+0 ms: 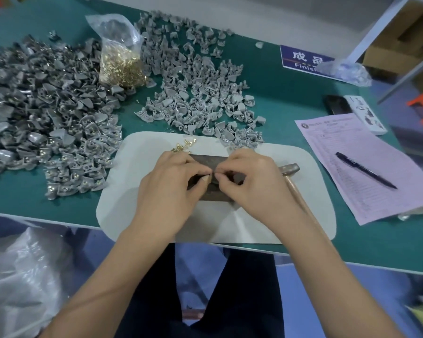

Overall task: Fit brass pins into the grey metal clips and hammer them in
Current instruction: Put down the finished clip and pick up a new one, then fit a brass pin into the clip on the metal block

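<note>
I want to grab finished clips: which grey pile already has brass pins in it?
The left pile of clips, left of the bag of brass pins: brass glints among them, unlike the plain grey right pile.

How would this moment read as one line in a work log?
stage: fitting pin | left hand: pinching clip | right hand: pinching over metal block | hammer: lying on pad

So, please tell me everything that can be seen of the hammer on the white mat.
The hammer lies flat on the white mat, to the right of the dark metal block. Its small head looks like grey steel and points away from the person. The handle looks like pale wood and runs toward the near edge of the mat. The right hand and forearm cover part of the hammer, but the fingers do not hold it; whether they touch it cannot be told.
</note>
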